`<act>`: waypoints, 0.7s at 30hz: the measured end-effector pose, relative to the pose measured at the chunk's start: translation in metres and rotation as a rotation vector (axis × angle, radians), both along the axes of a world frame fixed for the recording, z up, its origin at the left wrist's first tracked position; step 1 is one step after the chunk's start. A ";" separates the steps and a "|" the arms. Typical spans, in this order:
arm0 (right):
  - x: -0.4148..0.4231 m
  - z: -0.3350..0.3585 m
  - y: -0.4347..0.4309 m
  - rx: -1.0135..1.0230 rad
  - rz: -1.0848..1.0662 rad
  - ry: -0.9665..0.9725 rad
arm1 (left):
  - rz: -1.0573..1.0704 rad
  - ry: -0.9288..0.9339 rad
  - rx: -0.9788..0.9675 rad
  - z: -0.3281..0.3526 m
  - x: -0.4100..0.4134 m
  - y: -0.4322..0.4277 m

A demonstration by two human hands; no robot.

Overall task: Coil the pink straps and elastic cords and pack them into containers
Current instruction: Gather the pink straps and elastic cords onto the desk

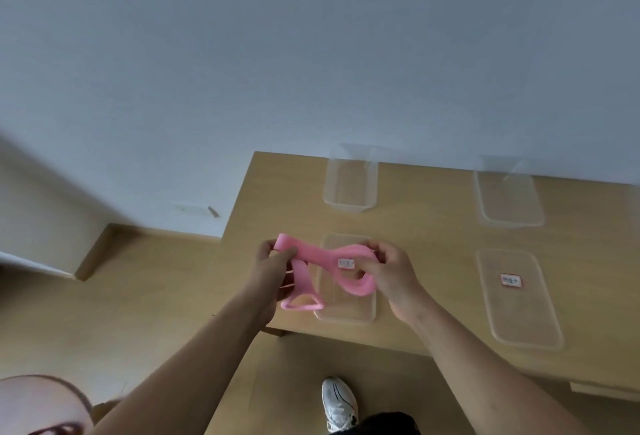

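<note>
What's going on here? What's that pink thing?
A person is holding a pink strap in both hands above a wooden table. The left hand grips one end and the right hand pinches the other, with the strap looped loosely between them. Two clear containers sit at the far side of the table, with nothing in them yet, and two clear lids lie nearer.

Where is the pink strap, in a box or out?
Out. The left hand and right hand hold the strap up above the table.
</note>
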State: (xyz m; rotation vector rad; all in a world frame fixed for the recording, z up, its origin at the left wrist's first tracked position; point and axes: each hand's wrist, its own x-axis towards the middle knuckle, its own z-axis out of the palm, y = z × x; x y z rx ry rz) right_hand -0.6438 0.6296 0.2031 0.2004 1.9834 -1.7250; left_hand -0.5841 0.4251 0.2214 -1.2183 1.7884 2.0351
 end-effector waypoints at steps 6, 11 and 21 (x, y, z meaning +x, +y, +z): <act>-0.033 -0.014 0.000 0.224 -0.052 0.151 | -0.072 -0.059 -0.075 -0.003 -0.008 0.005; -0.030 -0.019 -0.005 0.502 0.036 0.267 | -0.129 -0.056 -0.125 0.007 0.008 -0.004; 0.056 0.022 -0.050 0.360 0.351 0.366 | -0.298 0.108 -0.256 0.053 0.069 -0.033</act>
